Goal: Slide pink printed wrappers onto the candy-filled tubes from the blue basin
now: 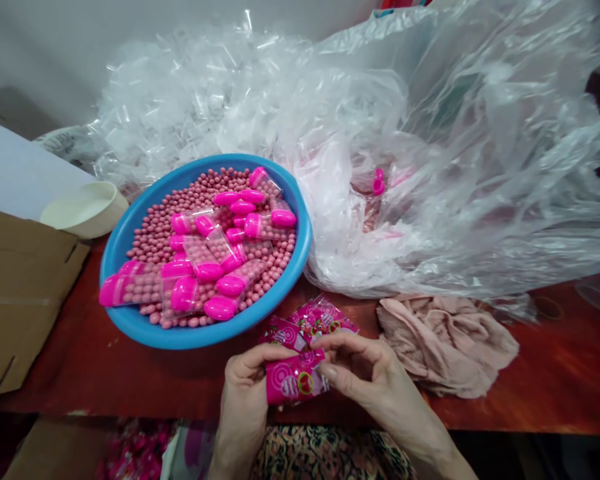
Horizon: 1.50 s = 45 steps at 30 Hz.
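My left hand and my right hand meet at the table's front edge, both closed on a pink printed label sleeve. The left holds its left side; the right pinches its upper right corner. More pink labels lie on the table just beyond my fingers. A blue bowl full of small pink candy balls stands behind them, with several clear tubes with pink caps lying on the candy.
A big crumpled clear plastic bag covers the back right, with a pink-capped tube inside. A pink cloth lies right of my hands. Cardboard and a white bowl sit left. A heap of clear tubes is behind.
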Available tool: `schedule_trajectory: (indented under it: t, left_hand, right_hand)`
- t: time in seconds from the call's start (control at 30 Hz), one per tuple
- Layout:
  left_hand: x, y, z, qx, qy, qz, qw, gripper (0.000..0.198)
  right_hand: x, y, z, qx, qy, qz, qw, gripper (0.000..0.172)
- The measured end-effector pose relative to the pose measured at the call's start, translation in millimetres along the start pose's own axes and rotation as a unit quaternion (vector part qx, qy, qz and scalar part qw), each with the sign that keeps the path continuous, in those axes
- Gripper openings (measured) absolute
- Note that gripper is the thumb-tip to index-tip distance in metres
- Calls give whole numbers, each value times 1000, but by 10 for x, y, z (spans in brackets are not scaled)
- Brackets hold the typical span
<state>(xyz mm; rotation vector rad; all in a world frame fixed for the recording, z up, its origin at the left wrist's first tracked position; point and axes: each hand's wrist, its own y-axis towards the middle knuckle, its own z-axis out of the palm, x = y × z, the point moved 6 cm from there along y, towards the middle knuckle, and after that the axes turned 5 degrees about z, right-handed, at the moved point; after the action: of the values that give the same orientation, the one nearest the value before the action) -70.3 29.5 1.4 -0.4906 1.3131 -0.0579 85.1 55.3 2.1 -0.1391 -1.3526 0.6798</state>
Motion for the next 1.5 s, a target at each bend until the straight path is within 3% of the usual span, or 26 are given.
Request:
schedule_trajectory:
  t: [0.23, 0.43, 0.6, 0.67, 0.8, 0.9, 1.03, 1.13, 1.2, 1.27, 1.33, 1.4, 1.5]
  left_hand:
    - [-200, 22, 38, 75, 120, 149, 979, 29]
    - [-302, -11, 55, 63, 179, 225, 956, 33]
    - [-195, -9, -12, 45, 167, 178, 969, 27]
    - [-99, 2, -25, 42, 120, 127, 984, 25]
    - [105, -10, 76, 107, 5, 28, 994, 20]
    - [138, -24, 89, 119, -47, 48, 991, 11]
    - [144, -23, -9, 69, -94, 36, 993, 4]
    - [67, -42, -66, 32, -139, 11, 990, 8]
    - [-7, -72, -85, 7, -170, -5, 985, 15]
    - [-68, -114, -106, -30, -205, -21, 978, 21]
    - [-105, -162, -135, -76, -238, -38, 968, 26]
    - [-122, -202, -166, -115, -264, -51, 956, 29]
    - [-125, -230, -209, -148, -286, -59, 945, 30]
  right_hand:
    - [43, 11, 3, 40, -48, -17, 998, 11]
    - [-8, 32, -17, -19, -21, 2, 1000, 8]
    - [6, 4, -9, -26, -53, -6, 998, 6]
    - [32, 0, -4, -23, -52, -14, 998, 7]
    - [61, 2, 22, -13, -41, -30, 999, 12]
    - [90, -8, 16, -11, -68, -46, 997, 12]
    - [322, -31, -31, -3, -140, -78, 987, 12]
    - [796, 24, -98, -101, -237, -170, 951, 12]
    - [1178, 130, -37, -164, -298, -264, 902, 13]
    - [1476, 314, 155, -176, -386, -351, 835, 15]
    - [1610, 549, 401, -157, -515, -399, 742, 19]
    - [1626, 754, 543, -134, -558, -409, 710, 16]
    - [1568, 890, 617, -116, -580, -412, 693, 14]
